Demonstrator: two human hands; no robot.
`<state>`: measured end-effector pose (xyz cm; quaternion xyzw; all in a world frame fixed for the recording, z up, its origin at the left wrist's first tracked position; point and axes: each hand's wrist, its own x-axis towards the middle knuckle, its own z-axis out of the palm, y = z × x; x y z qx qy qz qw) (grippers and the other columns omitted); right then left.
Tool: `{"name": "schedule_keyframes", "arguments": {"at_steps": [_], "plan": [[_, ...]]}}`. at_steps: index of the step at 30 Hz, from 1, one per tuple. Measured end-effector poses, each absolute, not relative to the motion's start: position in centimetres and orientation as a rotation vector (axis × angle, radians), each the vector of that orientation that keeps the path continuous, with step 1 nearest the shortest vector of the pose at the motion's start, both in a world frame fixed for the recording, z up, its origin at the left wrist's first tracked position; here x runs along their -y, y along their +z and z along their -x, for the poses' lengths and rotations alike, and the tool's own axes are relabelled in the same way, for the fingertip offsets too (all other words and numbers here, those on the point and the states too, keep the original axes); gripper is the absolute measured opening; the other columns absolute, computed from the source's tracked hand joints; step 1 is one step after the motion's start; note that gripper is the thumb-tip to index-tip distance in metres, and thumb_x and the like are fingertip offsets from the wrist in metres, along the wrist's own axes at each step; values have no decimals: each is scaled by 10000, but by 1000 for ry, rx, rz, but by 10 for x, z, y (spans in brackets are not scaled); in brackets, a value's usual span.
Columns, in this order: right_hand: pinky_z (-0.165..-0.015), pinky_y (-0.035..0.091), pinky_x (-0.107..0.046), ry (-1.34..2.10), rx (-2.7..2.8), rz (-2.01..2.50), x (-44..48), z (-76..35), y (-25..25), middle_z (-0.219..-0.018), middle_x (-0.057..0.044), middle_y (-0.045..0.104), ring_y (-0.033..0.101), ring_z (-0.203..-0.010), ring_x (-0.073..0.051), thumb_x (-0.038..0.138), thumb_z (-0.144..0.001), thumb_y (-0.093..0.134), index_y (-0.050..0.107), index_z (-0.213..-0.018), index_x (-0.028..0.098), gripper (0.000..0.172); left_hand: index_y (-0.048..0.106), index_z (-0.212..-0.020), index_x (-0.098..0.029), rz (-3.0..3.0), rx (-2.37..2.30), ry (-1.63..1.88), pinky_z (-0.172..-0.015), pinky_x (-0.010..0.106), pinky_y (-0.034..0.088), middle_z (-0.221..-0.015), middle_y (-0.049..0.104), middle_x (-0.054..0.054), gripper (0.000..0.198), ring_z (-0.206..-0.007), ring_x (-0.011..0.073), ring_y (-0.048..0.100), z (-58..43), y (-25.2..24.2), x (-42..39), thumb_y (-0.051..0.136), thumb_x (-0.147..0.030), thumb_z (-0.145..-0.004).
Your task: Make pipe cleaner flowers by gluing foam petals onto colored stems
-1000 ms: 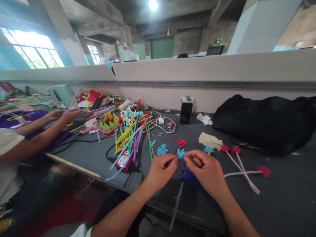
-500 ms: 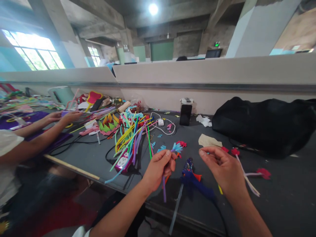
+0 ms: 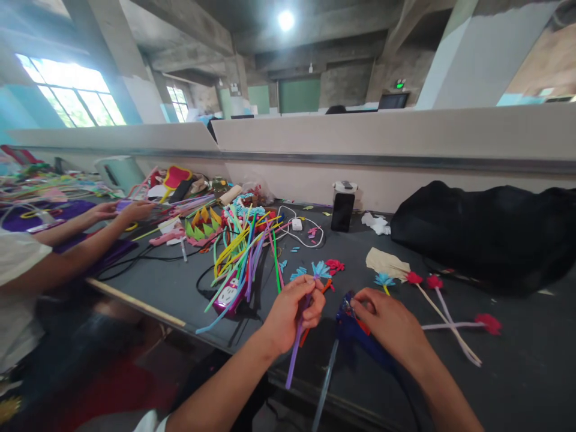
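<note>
My left hand (image 3: 294, 312) is closed in a pinch around a purple stem (image 3: 297, 348), which slants down toward the table's front edge. A blue paper-like flower (image 3: 321, 270) fans out at the top of that stem, just above my fingertips. My right hand (image 3: 389, 321) has curled fingers at the front end of a dark blue glue gun (image 3: 360, 342) lying on the table. What its fingertips pinch, if anything, is hidden. A clear glue stick (image 3: 327, 378) juts out of the gun toward me. Small blue pieces (image 3: 299, 273) and a red cluster (image 3: 335, 266) lie beyond my left hand.
Finished-looking red flowers (image 3: 488, 324) and a blue one (image 3: 384, 279) lie right, near a beige cloth (image 3: 387, 262). A black bag (image 3: 486, 234), a phone (image 3: 342, 211), a power strip (image 3: 228, 295) and colourful stems (image 3: 243, 252) surround the workspace. Another person's hands (image 3: 135, 210) work at left.
My right hand has moved down and left onto the glue gun's front end. In my left hand, the purple stem has tilted and its flower stands more upright. The view has shifted slightly.
</note>
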<state>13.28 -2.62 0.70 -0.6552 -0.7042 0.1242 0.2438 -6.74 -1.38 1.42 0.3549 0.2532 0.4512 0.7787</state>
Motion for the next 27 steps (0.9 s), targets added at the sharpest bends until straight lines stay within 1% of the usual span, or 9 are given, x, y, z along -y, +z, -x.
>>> {"name": "schedule_keyframes", "arguments": {"at_steps": [3,6,8,10,14,18,21,24,27], "plan": [[-544,369,-258,363,2019,1836,29,-136,-1,-666,2,614,599,-603,-173,386,-817,535,650,-752,232,202,549,-858,-166,-704,-497,983,-378,161,174,-493,406,-65,128,-378,34,247,69,13,13,558,-293,-845],[-661,422,-299,328,2117,1779,37,-140,-10,-738,-22,623,616,-732,-210,416,-784,593,630,-775,218,202,580,-881,-151,-617,-512,1037,-390,151,204,-602,469,-32,138,-435,32,328,71,11,11,595,-281,-838],[-719,433,-323,274,2158,1749,44,-143,-18,-772,-43,625,611,-798,-237,405,-742,642,624,-781,210,200,607,-882,-126,-568,-555,1075,-408,143,243,-698,503,-6,154,-494,29,390,72,10,9,632,-263,-816],[-728,438,-331,235,2173,1739,50,-146,-26,-790,-55,627,606,-808,-247,367,-712,667,625,-795,211,181,634,-876,-99,-554,-596,1105,-424,142,274,-737,503,3,170,-524,27,413,73,8,7,664,-243,-790],[-710,440,-318,280,2169,1691,56,-146,-34,-785,-52,640,612,-774,-234,289,-719,622,624,-812,227,111,661,-906,-86,-563,-633,1135,-428,149,291,-700,485,-12,205,-520,28,410,74,6,6,694,-232,-766],[-688,446,-304,514,2033,1758,53,-143,-31,-742,-30,649,623,-730,-215,279,-723,575,620,-798,232,99,652,-953,-104,-592,-663,1144,-422,156,302,-673,523,-10,248,-513,43,439,74,6,4,697,-262,-767],[-709,461,-301,806,1842,1716,47,-153,-27,-763,-18,669,630,-751,-211,313,-691,613,633,-828,231,162,636,-937,-117,-605,-684,1164,-420,161,315,-673,558,-2,242,-511,54,466,74,5,3,696,-278,-767],[-719,479,-322,1172,1452,1552,43,-173,-22,-787,-36,681,630,-775,-228,358,-661,679,658,-883,205,271,612,-891,-127,-611,-709,1185,-415,163,316,-661,578,1,208,-499,59,477,74,4,3,695,-269,-764],[-636,484,-322,1434,972,1233,44,-179,-13,-770,-59,651,594,-695,-204,404,-679,702,674,-934,172,346,586,-855,-137,-627,-733,1194,-411,165,317,-661,606,12,193,-487,64,484,72,6,4,691,-271,-763]]}}
